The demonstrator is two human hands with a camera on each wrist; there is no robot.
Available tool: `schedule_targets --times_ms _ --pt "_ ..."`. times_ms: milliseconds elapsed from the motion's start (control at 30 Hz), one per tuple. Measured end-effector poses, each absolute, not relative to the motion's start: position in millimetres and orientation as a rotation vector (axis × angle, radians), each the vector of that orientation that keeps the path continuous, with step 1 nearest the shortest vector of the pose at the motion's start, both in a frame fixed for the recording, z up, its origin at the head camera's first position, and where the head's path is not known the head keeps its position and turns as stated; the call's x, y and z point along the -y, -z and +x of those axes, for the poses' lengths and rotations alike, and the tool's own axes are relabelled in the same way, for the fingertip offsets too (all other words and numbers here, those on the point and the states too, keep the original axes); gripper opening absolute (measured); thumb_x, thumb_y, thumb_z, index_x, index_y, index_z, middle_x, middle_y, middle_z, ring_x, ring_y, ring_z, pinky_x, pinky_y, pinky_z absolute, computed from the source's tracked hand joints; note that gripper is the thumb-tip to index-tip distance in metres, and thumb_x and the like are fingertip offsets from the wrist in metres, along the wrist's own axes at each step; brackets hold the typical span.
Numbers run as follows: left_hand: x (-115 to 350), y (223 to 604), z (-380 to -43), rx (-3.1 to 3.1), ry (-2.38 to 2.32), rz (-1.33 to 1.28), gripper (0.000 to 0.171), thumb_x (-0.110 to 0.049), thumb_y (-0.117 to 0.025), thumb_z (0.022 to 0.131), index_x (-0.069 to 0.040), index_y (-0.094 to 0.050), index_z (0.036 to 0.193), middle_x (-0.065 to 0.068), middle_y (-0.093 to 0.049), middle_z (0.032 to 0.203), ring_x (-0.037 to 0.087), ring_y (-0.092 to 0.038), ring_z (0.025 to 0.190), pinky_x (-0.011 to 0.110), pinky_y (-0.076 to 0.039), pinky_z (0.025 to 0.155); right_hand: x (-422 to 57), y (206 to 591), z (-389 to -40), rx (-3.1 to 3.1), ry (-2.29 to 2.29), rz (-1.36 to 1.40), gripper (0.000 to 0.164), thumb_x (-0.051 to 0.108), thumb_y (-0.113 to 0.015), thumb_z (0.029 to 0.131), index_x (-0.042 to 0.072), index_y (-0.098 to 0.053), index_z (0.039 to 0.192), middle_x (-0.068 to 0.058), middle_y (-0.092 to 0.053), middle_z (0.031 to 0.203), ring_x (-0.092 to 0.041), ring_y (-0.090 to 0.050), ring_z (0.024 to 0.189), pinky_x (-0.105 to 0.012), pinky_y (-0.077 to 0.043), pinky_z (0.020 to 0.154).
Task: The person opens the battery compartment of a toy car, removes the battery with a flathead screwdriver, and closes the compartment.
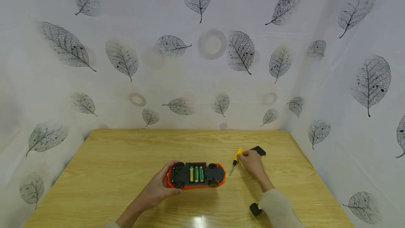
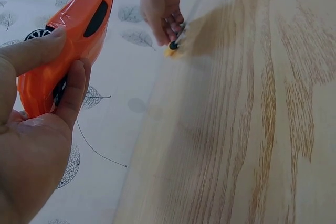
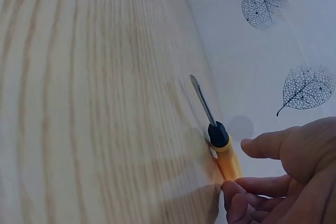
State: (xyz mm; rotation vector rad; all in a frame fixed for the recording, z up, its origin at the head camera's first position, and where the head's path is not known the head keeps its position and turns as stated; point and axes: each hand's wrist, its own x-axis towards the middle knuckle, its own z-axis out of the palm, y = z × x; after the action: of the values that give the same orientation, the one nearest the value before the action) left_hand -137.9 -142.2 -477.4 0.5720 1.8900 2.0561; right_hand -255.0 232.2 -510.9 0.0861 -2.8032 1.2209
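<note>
My left hand (image 1: pixel 161 182) grips an orange toy car (image 1: pixel 196 187) by one end, its underside turned up in the head view. Three batteries (image 1: pixel 197 174) lie side by side in an uncovered compartment there. In the left wrist view, thumb and fingers wrap the car's orange body (image 2: pixel 79 35). To the right, my right hand (image 1: pixel 252 163) is at a yellow-handled screwdriver (image 1: pixel 235 160) on the table. Seen from the right wrist, bent fingertips touch the screwdriver's handle (image 3: pixel 229 163), while the thumb stands apart from it. The metal shaft points away from that hand.
A flat black piece (image 1: pixel 260 150) lies just beyond the right hand. Beside the right sleeve sits a black object (image 1: pixel 255 209) with a yellow-green part. The wooden table (image 1: pixel 126 150) ends at a leaf-patterned white backdrop (image 1: pixel 196 73) behind and at the sides.
</note>
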Motion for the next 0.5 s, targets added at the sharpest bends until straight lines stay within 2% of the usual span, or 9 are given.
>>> schedule_targets --times_ms 33,67,500 --pt "142.2 477.5 -137.8 -1.882 -2.06 0.573 0.09 0.008 -0.076 0.088 0.004 -0.021 0.158 0.034 -0.025 0.157 0.041 -0.053 0.132 0.038 -0.058 0.096 -230.7 510.8 -255.9 2.804 -1.219 0.089 0.052 0.016 -0.069 0.1 0.014 -0.037 0.059 0.005 -0.023 0.055 -0.011 -0.019 0.049 -0.022 -0.02 0.05" --pt "142.2 477.7 -137.7 -1.871 -2.064 0.572 0.09 0.009 -0.076 0.088 0.004 -0.02 0.158 0.034 -0.025 0.157 0.04 -0.053 0.132 0.038 -0.058 0.096 -229.4 510.7 -256.6 2.799 -1.213 0.09 0.054 0.015 -0.07 0.099 0.016 -0.034 0.058 0.006 -0.021 0.054 -0.01 -0.018 0.049 -0.022 -0.019 0.05" --pt "142.7 478.2 -136.7 -1.836 -2.065 0.566 0.089 0.007 -0.075 0.09 0.003 -0.018 0.159 0.036 -0.026 0.156 0.033 -0.058 0.128 0.038 -0.059 0.094 -217.1 516.6 -268.9 2.816 -1.16 0.002 0.053 0.02 -0.073 0.095 0.017 -0.039 0.054 0.008 -0.024 0.051 -0.009 -0.021 0.045 -0.022 -0.02 0.044"
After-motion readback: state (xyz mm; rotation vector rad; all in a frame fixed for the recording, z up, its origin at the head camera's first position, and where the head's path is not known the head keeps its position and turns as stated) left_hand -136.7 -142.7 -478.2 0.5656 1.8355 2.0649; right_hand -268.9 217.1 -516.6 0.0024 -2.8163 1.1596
